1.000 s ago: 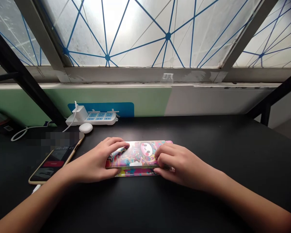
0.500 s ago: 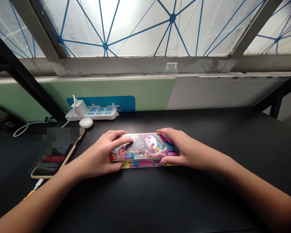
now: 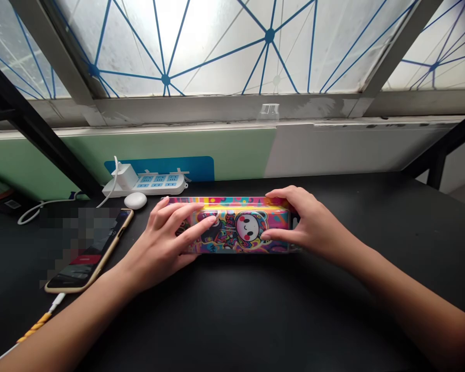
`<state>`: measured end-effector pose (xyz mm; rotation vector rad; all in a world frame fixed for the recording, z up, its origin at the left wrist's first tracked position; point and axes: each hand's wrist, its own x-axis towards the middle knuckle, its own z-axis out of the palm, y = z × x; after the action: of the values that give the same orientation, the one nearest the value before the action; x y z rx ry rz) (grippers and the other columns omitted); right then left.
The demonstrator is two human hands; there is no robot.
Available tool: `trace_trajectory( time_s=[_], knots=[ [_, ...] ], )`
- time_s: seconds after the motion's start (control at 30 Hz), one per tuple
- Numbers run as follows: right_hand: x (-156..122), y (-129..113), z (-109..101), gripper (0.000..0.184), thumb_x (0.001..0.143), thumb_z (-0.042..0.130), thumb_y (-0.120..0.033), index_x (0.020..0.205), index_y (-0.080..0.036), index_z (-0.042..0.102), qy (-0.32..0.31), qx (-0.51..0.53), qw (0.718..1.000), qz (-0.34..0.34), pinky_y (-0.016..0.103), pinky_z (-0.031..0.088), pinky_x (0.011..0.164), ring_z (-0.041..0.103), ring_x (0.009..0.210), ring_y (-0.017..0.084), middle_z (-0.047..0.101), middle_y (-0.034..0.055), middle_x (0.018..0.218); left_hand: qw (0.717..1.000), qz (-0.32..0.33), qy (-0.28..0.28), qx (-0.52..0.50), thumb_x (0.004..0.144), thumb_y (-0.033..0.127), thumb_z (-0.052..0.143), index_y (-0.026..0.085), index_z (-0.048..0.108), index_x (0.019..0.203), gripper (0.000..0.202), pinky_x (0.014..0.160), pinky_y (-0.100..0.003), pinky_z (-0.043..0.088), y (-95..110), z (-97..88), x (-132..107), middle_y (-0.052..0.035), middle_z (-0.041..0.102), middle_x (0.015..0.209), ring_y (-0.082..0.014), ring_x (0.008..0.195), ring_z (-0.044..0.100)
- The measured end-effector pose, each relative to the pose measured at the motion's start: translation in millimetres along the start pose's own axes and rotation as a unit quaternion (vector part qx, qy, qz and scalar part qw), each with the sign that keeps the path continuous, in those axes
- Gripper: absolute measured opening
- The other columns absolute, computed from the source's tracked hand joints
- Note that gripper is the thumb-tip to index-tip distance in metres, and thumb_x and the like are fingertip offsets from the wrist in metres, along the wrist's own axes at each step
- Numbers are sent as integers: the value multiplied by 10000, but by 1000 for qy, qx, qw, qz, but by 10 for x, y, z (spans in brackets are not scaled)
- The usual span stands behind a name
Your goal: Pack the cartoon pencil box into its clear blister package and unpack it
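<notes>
the left hand and right hand grip opposite ends of the patterned box — midway along the table, short of its far edge. the step looks like positioning the box; the next move calls for even two-handed support. beyond — a power strip along that edge.

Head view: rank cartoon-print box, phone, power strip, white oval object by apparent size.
Largest to smallest:
1. Cartoon-print box, partly covered
2. Phone, partly pixelated; nearness to the camera may inflate it
3. Power strip
4. White oval object, clearly smallest
</notes>
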<state>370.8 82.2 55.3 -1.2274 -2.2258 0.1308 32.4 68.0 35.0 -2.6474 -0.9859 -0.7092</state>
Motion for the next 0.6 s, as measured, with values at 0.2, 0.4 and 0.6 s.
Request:
trace_trajectory(
  time_s=[0.2, 0.4, 0.6],
  knots=[
    [-9, -64, -76, 561, 765, 830, -490, 1205, -254, 576, 20, -25, 999, -40, 444, 494, 932, 643, 1015, 293, 683, 75, 1122, 986, -122, 89, -71, 914, 440, 709, 341, 167, 1599, 880, 1212, -599, 294, -63, -27, 23, -128, 327, 1623, -380, 1489, 325],
    [-63, -120, -34, 349, 872, 754, -367, 1144, -260, 563, 74, -112, 984, -117, 515, 383, 1066, 682, 898, 259, 728, 44, 1002, 976, -149, 128, -95, 894, 370, 760, 335, 264, 1565, 836, 1109, -501, 460, -127, -43, -32, -61, 672, 1219, -274, 1155, 656],
    [-107, -189, 99, 189, 942, 586, -182, 1130, -196, 602, 15, -210, 964, -164, 501, 434, 1011, 700, 876, 264, 763, 89, 1021, 998, -18, 56, 10, 972, 232, 644, 312, 561, 1306, 354, 1182, -573, 333, -22, -58, 5, -35, 755, 1118, -223, 991, 732]
  ],
)
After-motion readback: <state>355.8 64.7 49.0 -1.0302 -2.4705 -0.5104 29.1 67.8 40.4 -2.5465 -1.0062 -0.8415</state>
